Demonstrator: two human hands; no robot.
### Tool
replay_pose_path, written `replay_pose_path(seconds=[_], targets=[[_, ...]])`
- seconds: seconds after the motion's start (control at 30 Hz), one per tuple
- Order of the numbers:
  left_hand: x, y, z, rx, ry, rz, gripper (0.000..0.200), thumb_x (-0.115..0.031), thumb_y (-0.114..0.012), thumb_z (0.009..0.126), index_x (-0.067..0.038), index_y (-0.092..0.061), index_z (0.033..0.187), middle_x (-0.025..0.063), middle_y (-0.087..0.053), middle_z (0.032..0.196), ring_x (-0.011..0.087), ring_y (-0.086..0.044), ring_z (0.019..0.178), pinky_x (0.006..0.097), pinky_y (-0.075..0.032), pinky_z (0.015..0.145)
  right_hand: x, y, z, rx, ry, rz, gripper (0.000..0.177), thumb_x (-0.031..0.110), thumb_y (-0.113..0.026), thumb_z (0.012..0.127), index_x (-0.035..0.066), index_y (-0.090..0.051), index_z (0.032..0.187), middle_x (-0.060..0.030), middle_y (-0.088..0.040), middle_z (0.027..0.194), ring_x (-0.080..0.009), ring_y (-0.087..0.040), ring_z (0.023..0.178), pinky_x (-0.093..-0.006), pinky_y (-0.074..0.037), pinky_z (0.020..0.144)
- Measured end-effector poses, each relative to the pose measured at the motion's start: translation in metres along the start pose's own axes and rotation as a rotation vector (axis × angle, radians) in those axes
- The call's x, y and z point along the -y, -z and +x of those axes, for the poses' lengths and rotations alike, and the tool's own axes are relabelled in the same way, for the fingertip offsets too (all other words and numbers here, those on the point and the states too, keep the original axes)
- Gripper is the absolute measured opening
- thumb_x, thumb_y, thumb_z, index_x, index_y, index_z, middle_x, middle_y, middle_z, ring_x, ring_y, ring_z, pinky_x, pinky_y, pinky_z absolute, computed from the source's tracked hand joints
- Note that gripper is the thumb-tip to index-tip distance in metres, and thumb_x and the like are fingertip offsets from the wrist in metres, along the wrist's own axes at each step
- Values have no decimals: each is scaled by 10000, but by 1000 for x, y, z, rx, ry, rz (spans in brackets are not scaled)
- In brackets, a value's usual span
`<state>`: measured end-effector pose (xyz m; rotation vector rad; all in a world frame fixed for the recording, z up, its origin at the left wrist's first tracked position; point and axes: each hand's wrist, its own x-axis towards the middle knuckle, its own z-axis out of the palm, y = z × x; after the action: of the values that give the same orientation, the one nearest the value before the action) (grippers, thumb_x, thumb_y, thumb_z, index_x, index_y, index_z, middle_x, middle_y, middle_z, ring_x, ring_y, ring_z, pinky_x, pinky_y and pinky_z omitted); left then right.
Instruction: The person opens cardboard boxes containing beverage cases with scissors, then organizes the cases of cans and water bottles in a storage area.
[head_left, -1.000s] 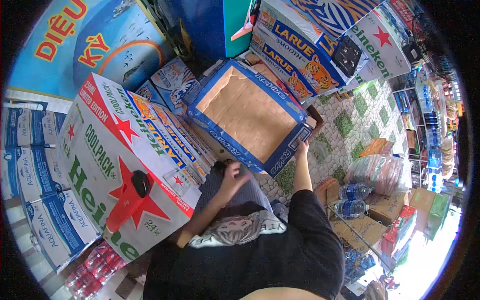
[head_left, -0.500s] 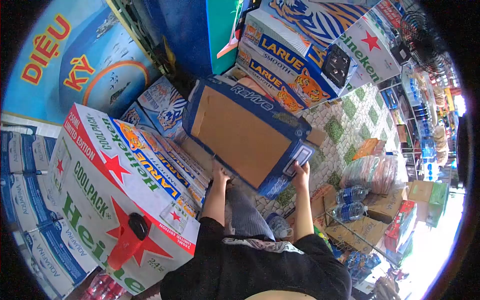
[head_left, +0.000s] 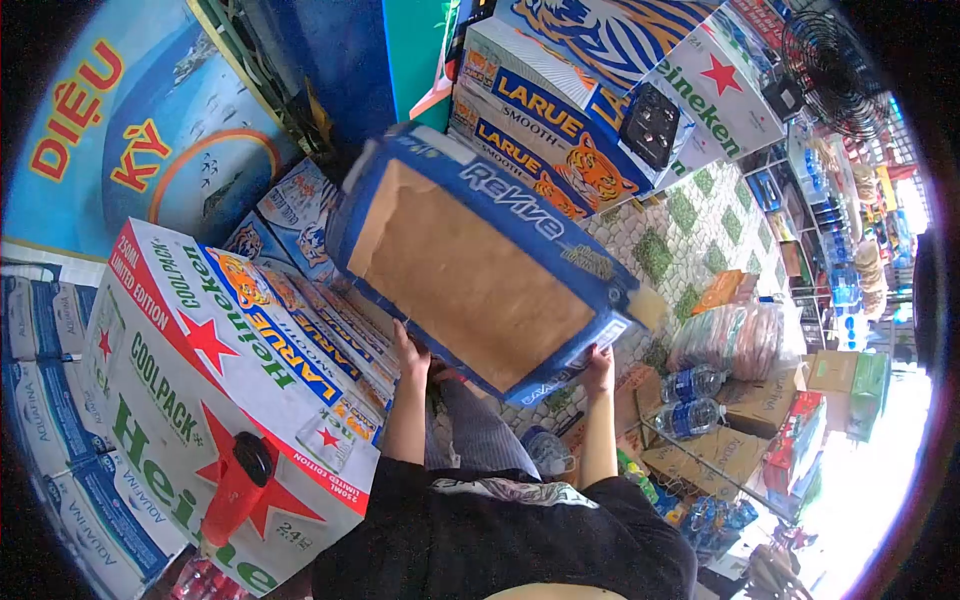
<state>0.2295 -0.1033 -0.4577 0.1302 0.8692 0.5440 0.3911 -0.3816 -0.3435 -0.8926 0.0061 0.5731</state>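
A blue Revive carton (head_left: pixel 470 270) with a large brown panel facing up is held tilted in front of me. My left hand (head_left: pixel 411 353) is at its lower left edge, the fingers against the side and partly hidden. At the lower right corner, beside a white label, my right hand (head_left: pixel 599 369) grips the carton. Left of the carton stand Larue boxes (head_left: pixel 300 335) and a large Heineken box (head_left: pixel 180 400), with a red-and-black object (head_left: pixel 240 485) on its face.
Larue cartons (head_left: pixel 530 125) and a Heineken box (head_left: pixel 715 85) stand beyond, with a black device (head_left: pixel 652 122) on them. Bottles (head_left: pixel 690 418), brown cartons (head_left: pixel 712 460) and wrapped packs (head_left: pixel 735 340) lie right. A fan (head_left: pixel 830 75) is at the upper right.
The carton is higher, closer and farther left, and looks larger. Both hands have moved with it. The surroundings have shifted slightly left in the view.
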Motion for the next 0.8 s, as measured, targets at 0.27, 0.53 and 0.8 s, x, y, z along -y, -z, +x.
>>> replay_pose_path(seconds=[0.27, 0.53, 0.8], targets=[[-1, -45, -6, -348, -359, 557, 714, -348, -626, 676, -33, -247, 1191, 151, -340, 1179, 257, -405, 1024, 385, -343, 847, -65, 39, 21, -809, -70, -204, 292, -59, -462, 742, 48, -451, 1014, -46, -536, 876, -170, -529, 739, -303, -453, 635], [-8, -68, 3, -801, -439, 1128, 768, -393, -675, 596, 56, -329, 1115, 207, -439, 1075, 309, -459, 959, 380, -393, 787, -57, 56, 61, -551, -319, 92, 181, 102, -428, 806, 60, -488, 972, -74, -561, 893, -233, -551, 778, -388, -453, 711], [-31, -61, 9, -345, -92, 736, 683, -353, -706, 567, 44, -445, 1057, 127, -502, 1022, 222, -459, 955, 317, -333, 821, -54, 80, 74, -303, -489, 171, 204, 216, -458, 806, 76, -522, 939, -69, -576, 887, -233, -553, 798, -405, -437, 735]])
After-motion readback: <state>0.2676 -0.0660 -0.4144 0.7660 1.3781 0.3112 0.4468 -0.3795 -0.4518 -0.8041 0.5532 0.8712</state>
